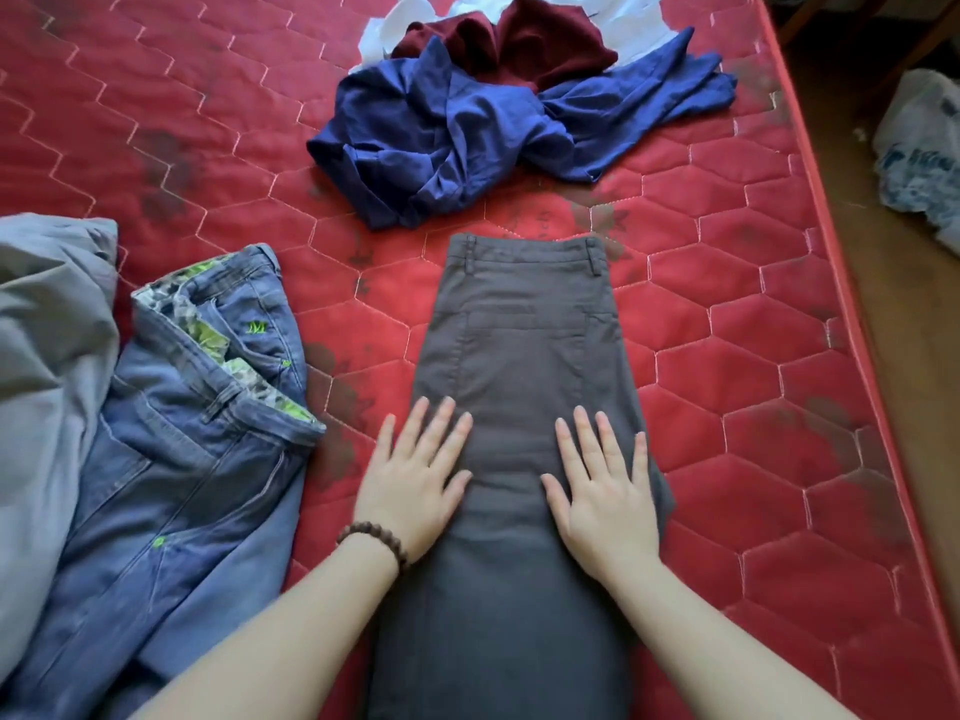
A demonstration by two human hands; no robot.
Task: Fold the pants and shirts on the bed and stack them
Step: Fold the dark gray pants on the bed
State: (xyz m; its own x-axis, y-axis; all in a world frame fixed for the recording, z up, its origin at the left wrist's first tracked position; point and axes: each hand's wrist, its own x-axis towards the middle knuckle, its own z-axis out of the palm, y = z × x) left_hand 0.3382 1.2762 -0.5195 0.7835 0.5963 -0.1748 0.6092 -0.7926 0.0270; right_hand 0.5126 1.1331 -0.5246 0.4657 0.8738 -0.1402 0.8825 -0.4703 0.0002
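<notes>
Grey pants [524, 407] lie lengthwise in the middle of the bed [753, 324], already doubled leg on leg, and we press them flat with our left hand [415, 480] and right hand [602, 491], both open, palms down. Next, we judge, comes folding the legs up toward the waistband (their cuffs are cut off below the frame). The jeans [197, 449] and the blue shirt [467, 137] wait unfolded.

Viewpoint: head-worn, above the near edge of the bed [753, 356]
Facing: forward and down, toward the far end
Nearness: close, forearms filling the near frame
Coverage: single wide view; floor [883, 304] at right
</notes>
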